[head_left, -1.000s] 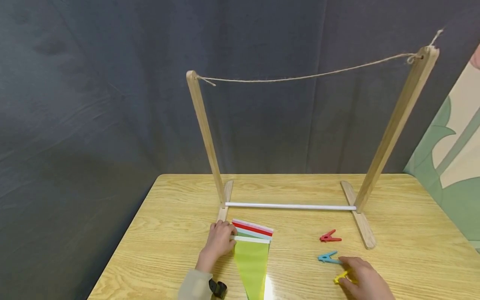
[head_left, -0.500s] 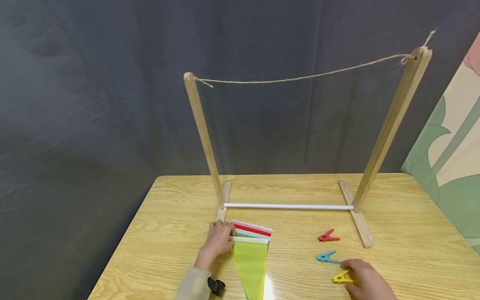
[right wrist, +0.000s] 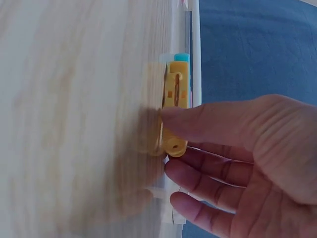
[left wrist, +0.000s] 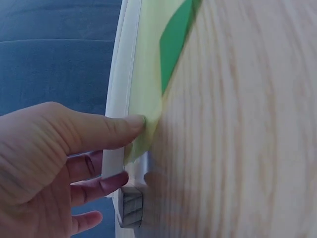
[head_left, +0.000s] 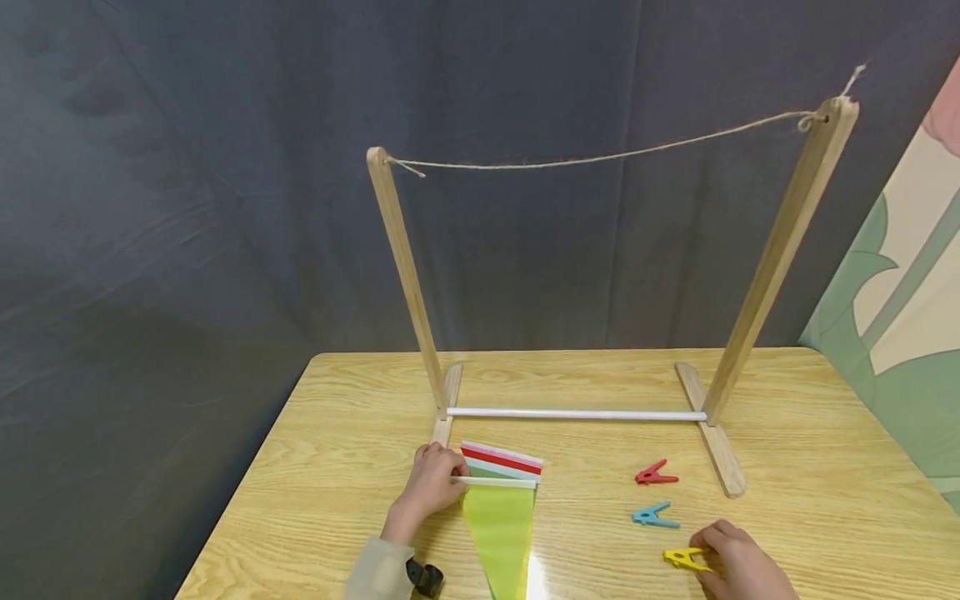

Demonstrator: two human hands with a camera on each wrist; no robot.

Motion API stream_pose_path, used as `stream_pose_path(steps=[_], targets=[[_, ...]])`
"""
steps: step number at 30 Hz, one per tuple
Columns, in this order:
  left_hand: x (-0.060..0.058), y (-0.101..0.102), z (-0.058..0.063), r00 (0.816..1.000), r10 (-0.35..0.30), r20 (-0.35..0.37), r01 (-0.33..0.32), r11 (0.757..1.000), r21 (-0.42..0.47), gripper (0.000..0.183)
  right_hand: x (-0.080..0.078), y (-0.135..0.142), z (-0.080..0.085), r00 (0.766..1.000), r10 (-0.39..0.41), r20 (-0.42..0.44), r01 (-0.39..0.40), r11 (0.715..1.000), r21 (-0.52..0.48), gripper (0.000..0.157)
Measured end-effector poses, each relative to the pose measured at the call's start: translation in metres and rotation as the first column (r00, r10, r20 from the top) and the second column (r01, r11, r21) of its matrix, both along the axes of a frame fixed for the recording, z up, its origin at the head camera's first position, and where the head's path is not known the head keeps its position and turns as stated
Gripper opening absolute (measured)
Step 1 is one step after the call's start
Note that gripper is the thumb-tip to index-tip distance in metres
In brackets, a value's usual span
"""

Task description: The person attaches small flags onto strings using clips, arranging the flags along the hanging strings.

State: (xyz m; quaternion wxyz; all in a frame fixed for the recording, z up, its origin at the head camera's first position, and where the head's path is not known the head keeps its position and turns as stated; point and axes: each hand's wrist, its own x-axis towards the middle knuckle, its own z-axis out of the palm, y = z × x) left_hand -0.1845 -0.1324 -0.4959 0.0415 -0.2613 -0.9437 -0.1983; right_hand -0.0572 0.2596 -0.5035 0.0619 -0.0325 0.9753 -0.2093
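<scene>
Right hand (head_left: 738, 560) pinches the yellow clothespin (head_left: 679, 558), its nose apparently leftward of the grip; left hand (head_left: 432, 483) pinches the lime pennant (head_left: 498, 527)!

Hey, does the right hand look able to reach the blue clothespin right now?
Probably yes: the blue clothespin lies near the right hand with nothing over it, though that hand pinches the yellow clothespin.

no readable text, no legible labels, brands, numbers or signs
</scene>
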Motion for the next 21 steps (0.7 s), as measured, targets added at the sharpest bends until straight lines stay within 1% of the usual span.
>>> stream_pose_path(steps=[5,7,9,10,12,14,16,18,19,21], targets=[[0.001,-0.005,0.0,0.999,-0.035,0.034,0.032,0.997,0.075,0.013,-0.001,0.001,0.001,1.0,-0.018,0.007,0.018,1.0,-0.008,0.029],[0.002,-0.008,0.0,0.997,-0.055,0.057,0.048,0.99,0.129,0.012,-0.001,0.001,0.002,1.0,-0.025,0.008,0.026,0.999,-0.021,0.029],[0.003,-0.01,0.001,0.993,-0.081,0.089,0.062,0.979,0.193,0.012,-0.001,0.001,0.004,0.999,-0.035,0.007,0.035,0.999,-0.03,0.029],[0.003,-0.011,0.001,0.988,-0.099,0.118,0.069,0.969,0.236,0.011,-0.001,0.001,0.004,0.999,-0.039,0.008,0.039,0.999,-0.037,0.029],[0.004,-0.012,0.002,0.972,-0.14,0.188,0.073,0.944,0.323,0.008,-0.001,0.001,0.006,0.999,-0.046,0.019,0.047,0.998,-0.047,0.029],[0.005,-0.012,0.002,0.95,-0.17,0.262,0.055,0.917,0.396,0.006,-0.001,0.0,0.007,0.998,-0.052,0.028,0.053,0.997,-0.057,0.029],[0.007,-0.012,0.004,0.931,-0.185,0.315,0.025,0.893,0.449,0.004,-0.001,-0.001,0.009,0.998,-0.055,0.033,0.057,0.996,-0.062,0.028],[0.009,-0.01,0.008,0.927,-0.181,0.33,0.002,0.879,0.477,0.005,0.0,-0.001,0.01,0.998,-0.057,0.021,0.058,0.997,-0.057,0.028],[0.012,-0.008,0.012,0.926,-0.181,0.332,-0.005,0.871,0.49,0.005,0.0,-0.001,0.011,0.998,-0.057,0.008,0.057,0.997,-0.056,0.028],[0.016,-0.005,0.021,0.924,-0.192,0.33,-0.014,0.847,0.531,0.007,0.001,-0.002,0.012,0.998,-0.056,-0.031,0.055,0.997,-0.047,0.028]])
